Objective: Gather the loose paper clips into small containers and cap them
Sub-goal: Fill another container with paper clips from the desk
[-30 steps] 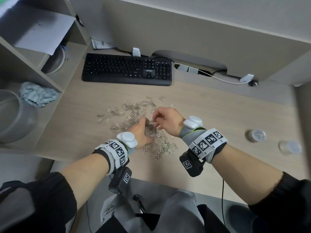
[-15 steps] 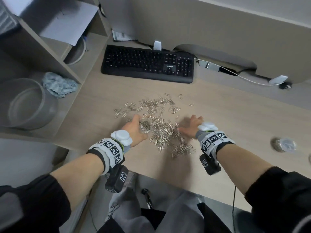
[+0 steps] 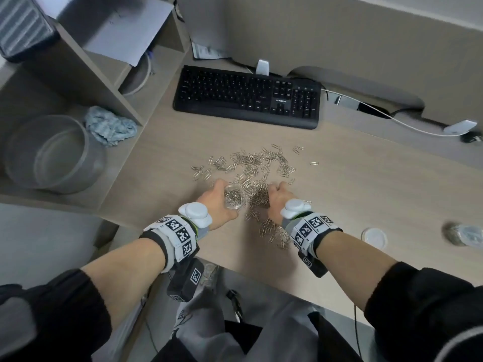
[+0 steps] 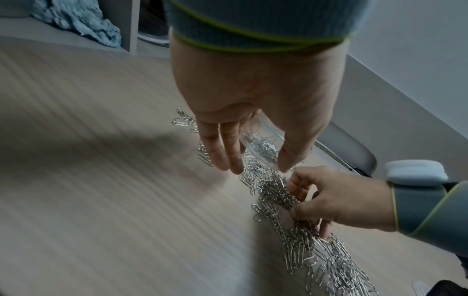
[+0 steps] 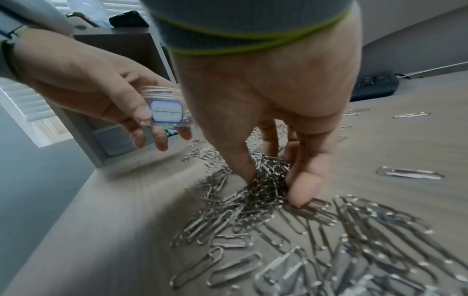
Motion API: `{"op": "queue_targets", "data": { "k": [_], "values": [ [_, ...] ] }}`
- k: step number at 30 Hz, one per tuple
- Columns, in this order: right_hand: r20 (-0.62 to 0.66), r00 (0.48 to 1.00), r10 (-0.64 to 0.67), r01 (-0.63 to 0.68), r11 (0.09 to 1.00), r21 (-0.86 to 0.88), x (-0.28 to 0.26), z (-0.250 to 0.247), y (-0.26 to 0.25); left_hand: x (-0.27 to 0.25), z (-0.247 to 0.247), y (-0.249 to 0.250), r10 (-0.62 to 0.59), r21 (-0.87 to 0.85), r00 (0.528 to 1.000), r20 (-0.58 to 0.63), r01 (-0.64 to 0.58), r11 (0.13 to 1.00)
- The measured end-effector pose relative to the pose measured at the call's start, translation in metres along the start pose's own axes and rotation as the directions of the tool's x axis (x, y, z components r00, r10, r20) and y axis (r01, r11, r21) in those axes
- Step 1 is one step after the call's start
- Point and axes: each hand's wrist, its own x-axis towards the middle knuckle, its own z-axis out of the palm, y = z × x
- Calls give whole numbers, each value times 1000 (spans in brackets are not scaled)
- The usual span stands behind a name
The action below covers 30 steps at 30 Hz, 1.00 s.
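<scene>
Right hand (image 5: pixel 266 112) down in the paper clips (image 5: pixel 263 192), thumb and fingers curled, pinching a bunch off the desk (image 3: pixel 366 178). Left hand (image 3: pixel 217 202) grips the small clear container (image 3: pixel 234 197), partly filled, just beside the pile. Best, I judge: lift a modest bunch, carry it over the mouth, keep the container level and close. Half a second ago the right hand lay flatter, farther right; it has since closed toward the container. White lid (image 3: pixel 373 237) lies well to the right.
</scene>
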Motion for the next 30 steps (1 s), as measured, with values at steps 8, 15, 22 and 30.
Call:
{"op": "queue_targets", "data": {
  "k": [8, 15, 22, 30],
  "values": [
    [128, 990, 59, -115, 861, 496, -2, -27, 46, 7, 5, 11, 1, 49, 1000, 24, -2, 999],
    [153, 988, -19, -135, 378, 916, -40, -74, 63, 10, 19, 45, 69, 96, 996, 55, -74, 993],
    [-7, 998, -56, 42, 643, 765, -53, -93, 55, 9, 36, 83, 194, 77, 979, 67, -199, 977],
    [-132, 985, -111, 166, 816, 554, -57, -92, 57, 10, 37, 94, 220, 72, 969, 112, -229, 971]
  ]
}}
